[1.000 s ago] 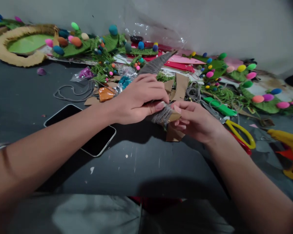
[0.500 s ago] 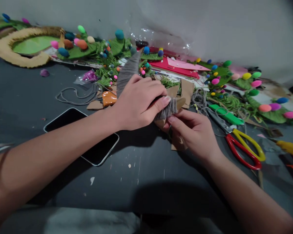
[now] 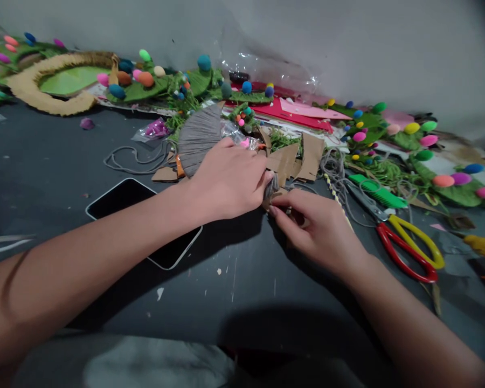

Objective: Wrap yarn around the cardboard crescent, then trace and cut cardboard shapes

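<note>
A curved cardboard piece wrapped in grey yarn (image 3: 200, 137) lies under my left hand (image 3: 232, 180), whose fingers close round its near part. Most of those fingers are hidden from above. Beside it on the right, my right hand (image 3: 311, 223) pinches grey yarn at the wrapped piece's end, thumb and forefinger together. Cardboard scraps (image 3: 310, 156) lie just behind the hands. A tangle of grey yarn (image 3: 333, 164) rests to the right of them. Beneath my left forearm is a black phone (image 3: 123, 199).
Scissors with red and yellow handles (image 3: 406, 250) and a green comb-like piece (image 3: 378, 191) lie right. Green leaves with coloured balls (image 3: 145, 86), a tan fuzzy ring (image 3: 30, 83) and red sheets (image 3: 299, 116) line the wall. A yellow-handled tool (image 3: 483, 247) is far right.
The wrapped piece has turned, its broad curved part swinging left and down. My right hand has moved slightly left and lower, close to my left fingertips. The view has shifted a little.
</note>
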The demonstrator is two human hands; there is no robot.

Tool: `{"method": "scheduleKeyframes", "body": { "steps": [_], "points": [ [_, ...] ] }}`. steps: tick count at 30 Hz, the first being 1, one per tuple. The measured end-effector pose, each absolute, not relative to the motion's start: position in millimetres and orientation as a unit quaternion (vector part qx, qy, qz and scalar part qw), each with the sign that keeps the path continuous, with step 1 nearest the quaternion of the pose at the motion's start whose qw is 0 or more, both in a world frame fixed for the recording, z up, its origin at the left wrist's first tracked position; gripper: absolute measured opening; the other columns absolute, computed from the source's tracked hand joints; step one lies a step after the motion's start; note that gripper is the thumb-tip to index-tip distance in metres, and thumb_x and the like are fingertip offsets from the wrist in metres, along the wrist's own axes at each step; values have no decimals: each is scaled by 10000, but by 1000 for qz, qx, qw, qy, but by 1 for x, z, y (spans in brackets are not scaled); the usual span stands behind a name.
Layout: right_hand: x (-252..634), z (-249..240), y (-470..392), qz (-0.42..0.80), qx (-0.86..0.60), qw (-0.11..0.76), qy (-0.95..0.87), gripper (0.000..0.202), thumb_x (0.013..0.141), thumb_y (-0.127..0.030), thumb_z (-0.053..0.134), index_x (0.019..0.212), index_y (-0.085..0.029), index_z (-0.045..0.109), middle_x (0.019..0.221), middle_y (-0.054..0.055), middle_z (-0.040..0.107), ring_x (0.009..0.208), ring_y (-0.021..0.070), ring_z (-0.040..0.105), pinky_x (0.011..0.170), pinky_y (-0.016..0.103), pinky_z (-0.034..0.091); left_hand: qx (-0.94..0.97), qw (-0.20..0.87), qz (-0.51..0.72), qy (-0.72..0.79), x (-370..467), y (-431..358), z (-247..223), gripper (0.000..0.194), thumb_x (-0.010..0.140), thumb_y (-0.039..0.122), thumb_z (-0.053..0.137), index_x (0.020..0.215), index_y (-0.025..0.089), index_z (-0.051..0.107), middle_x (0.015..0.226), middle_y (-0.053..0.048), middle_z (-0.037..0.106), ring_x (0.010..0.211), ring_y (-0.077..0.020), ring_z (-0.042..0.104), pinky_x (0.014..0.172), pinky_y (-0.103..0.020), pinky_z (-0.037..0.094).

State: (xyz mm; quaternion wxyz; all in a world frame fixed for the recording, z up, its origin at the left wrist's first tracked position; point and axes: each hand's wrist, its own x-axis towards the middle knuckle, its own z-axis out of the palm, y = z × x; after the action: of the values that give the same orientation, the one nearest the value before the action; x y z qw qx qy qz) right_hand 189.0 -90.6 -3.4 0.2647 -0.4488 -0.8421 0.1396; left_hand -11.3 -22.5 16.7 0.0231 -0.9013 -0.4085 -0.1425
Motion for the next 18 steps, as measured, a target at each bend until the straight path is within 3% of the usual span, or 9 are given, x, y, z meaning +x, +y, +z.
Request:
{"method": "scheduleKeyframes", "body": {
  "steps": [12,18],
  "points": [
    [201,2,-84,42,-384,266,-883,200,1018,-190,561,1125,-159,727,968,90,717,885,218,662,774,342,495,-935,-52,-65,-345,-8,-28,19,264,933,297,470,740,185,611,777,-68,713,767,-227,635,849,-427,387],
    [206,8,-81,61,-394,313,-862,100,976,-238,667,958,-177,744,941,94,711,852,209,666,725,327,506,-955,-100,-64,-270,-9,-27,20,303,994,281,421,827,189,657,785,-50,710,783,-220,624,807,-402,331]
  ]
}}
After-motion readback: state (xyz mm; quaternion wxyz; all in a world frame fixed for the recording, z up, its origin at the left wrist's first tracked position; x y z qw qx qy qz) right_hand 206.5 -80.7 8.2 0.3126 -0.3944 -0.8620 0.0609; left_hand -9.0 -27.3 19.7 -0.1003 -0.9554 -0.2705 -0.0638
